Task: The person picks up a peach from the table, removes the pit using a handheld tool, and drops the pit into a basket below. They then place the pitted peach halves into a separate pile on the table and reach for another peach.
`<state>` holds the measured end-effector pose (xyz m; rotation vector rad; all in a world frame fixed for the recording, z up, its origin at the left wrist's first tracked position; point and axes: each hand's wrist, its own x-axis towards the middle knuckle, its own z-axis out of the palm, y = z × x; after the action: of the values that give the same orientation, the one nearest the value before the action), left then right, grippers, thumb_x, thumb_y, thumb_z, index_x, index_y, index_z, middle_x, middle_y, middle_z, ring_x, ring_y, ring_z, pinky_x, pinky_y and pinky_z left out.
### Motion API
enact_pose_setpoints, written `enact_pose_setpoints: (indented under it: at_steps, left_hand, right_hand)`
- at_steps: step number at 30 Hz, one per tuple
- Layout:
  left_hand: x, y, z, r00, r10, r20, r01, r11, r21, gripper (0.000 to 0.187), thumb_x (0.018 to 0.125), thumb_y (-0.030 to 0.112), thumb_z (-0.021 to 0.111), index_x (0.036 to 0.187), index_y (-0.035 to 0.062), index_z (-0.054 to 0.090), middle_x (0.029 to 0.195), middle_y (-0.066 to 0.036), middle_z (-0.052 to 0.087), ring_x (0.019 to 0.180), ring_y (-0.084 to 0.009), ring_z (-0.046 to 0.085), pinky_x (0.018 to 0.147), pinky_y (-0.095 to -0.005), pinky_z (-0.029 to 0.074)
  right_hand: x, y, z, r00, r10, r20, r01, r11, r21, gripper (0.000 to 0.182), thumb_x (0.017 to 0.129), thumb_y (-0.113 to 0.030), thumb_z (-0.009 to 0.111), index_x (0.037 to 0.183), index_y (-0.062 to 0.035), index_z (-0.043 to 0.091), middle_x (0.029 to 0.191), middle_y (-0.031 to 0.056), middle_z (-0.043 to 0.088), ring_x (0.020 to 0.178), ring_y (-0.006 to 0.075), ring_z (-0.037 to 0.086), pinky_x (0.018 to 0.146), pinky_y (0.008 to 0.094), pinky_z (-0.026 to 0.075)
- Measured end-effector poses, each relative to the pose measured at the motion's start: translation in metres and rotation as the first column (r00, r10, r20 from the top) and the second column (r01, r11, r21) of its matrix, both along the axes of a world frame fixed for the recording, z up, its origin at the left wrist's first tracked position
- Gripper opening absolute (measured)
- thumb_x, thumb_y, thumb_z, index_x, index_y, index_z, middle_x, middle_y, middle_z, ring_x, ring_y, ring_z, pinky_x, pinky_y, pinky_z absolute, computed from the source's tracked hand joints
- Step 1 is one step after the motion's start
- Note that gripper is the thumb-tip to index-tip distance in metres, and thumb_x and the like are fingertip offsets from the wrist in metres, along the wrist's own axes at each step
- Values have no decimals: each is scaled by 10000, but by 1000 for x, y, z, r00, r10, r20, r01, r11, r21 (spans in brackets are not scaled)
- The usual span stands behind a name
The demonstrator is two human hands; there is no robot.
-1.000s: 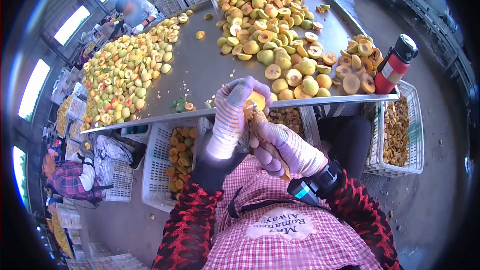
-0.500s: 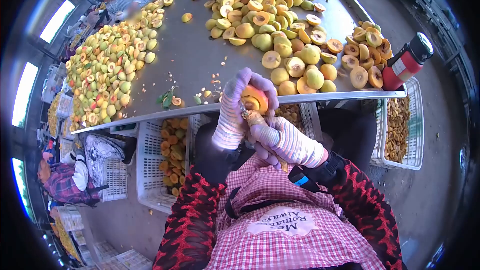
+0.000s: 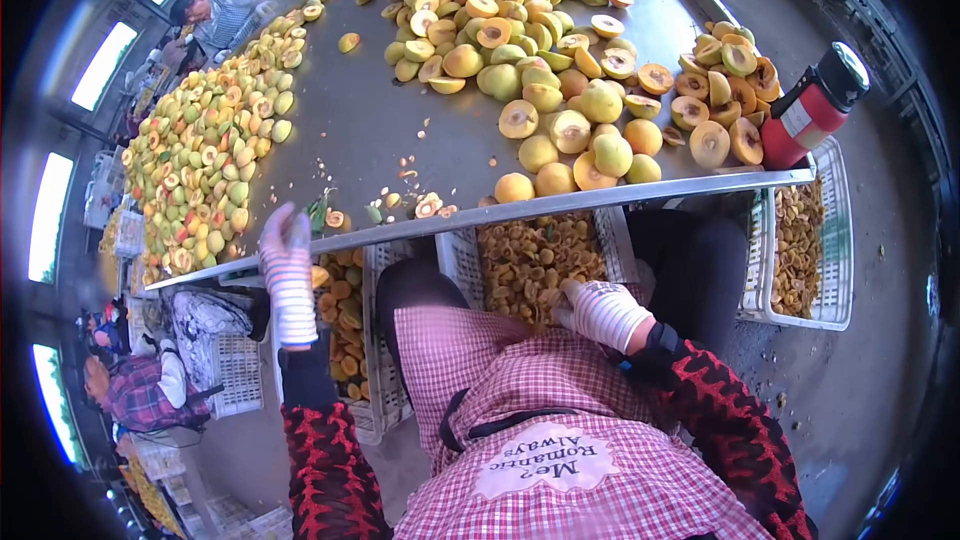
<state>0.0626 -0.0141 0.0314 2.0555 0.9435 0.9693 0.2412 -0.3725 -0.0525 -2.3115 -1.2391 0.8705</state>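
Note:
My left hand (image 3: 286,265), in a striped glove, is at the table's front edge above a crate of halved peaches (image 3: 348,315). Its fingers point up, somewhat blurred, and look open; a peach half (image 3: 319,276) lies just beside it. My right hand (image 3: 607,314), gloved too, is low over my lap, at the near side of a crate of brown pits and scraps (image 3: 540,258). Its fingers are curled closed, and what they hold is hidden. Halved peaches (image 3: 545,70) are heaped on the metal table (image 3: 385,155) in front of me.
A red flask (image 3: 808,115) stands at the table's right corner. Another peach heap (image 3: 215,150) covers the left side. A crate of scraps (image 3: 800,250) is on the floor at right. Co-workers (image 3: 140,385) sit at left; another person (image 3: 222,18) is at the far left.
My hands have parted. The peach being worked on has left my left hand, which moved left to the table edge. My right hand dropped slightly rightward; the tan-handled tool is no longer clearly visible.

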Motion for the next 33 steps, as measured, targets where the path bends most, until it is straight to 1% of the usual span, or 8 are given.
enact_pose_setpoints:
  at_steps: [4, 6, 10, 14, 19, 23, 29, 33]
  left_hand:
    - [144, -42, 4, 821, -556, -130, 392, 714, -580, 591, 823, 363, 675, 1292, 62, 480, 1187, -125, 571, 1102, -203, 523, 876, -334, 447]
    - [224, -59, -15, 715, -606, -349, 359, 746, -562, 748, 778, 464, 677, 1370, 109, 391, 1330, -106, 462, 1203, -231, 464, 877, -397, 444]
    - [309, -95, -47, 449, -539, -713, 199, 838, -509, 599, 756, 290, 717, 1224, -4, 486, 1015, -136, 637, 864, -229, 635, 684, -363, 522]
    - [273, -60, -71, 899, -433, 68, 300, 496, -815, 391, 715, 90, 761, 1070, 86, 596, 869, -23, 638, 635, -99, 554, 469, -230, 416]
    - [172, -54, -14, 794, -72, 603, 608, 80, -790, 369, 804, 255, 685, 1124, 105, 580, 986, -74, 628, 836, -194, 608, 691, -327, 536]
    - [133, -97, 12, 564, 270, 780, 782, 128, -610, 398, 866, 430, 593, 1075, 91, 601, 1031, -91, 600, 961, -289, 585, 817, -504, 523]
    - [91, -148, 52, 547, 85, 833, 794, 263, -548, 529, 885, 532, 510, 1144, 74, 570, 1046, -127, 610, 944, -266, 601, 806, -440, 520]
    - [81, -172, 66, 590, -50, 806, 718, 490, -495, 522, 914, 500, 485, 1085, 17, 583, 936, -131, 628, 848, -257, 622, 746, -378, 535]
  right_hand:
    - [6, 13, -31, 994, 49, -101, -58, 994, -91, 402, 838, -390, 553, 949, -14, 641, 880, 228, 652, 843, 377, 634, 768, 447, 494]
    - [9, 10, -50, 987, 27, -158, -39, 996, -76, 415, 832, -399, 551, 993, -30, 650, 929, 227, 650, 890, 371, 628, 800, 443, 485]
    - [24, 12, -36, 974, -12, -228, -26, 986, -165, 425, 831, -395, 554, 1002, -18, 648, 942, 222, 651, 917, 369, 621, 814, 435, 481]
    - [25, 9, -21, 967, 12, -253, -29, 997, -65, 465, 820, -427, 576, 987, 2, 635, 937, 238, 644, 905, 384, 617, 803, 438, 479]
    - [21, 11, 30, 764, 9, -645, 256, 914, 316, 248, 862, -244, 642, 887, -11, 563, 657, 35, 541, 614, 137, 534, 575, 306, 439]
    - [1, 32, 116, 782, 33, -622, 277, 876, 395, 275, 875, -250, 612, 948, 6, 542, 666, 49, 560, 594, 145, 547, 561, 320, 448]
    - [-26, 51, 150, 994, -33, -107, 89, 813, 575, 268, 865, -230, 612, 1000, -9, 541, 760, 218, 598, 753, 385, 605, 646, 422, 469]
    - [-42, 53, 154, 994, -94, 56, 38, 778, 627, 308, 893, -239, 608, 1056, 7, 518, 768, 160, 614, 701, 285, 607, 633, 376, 458]
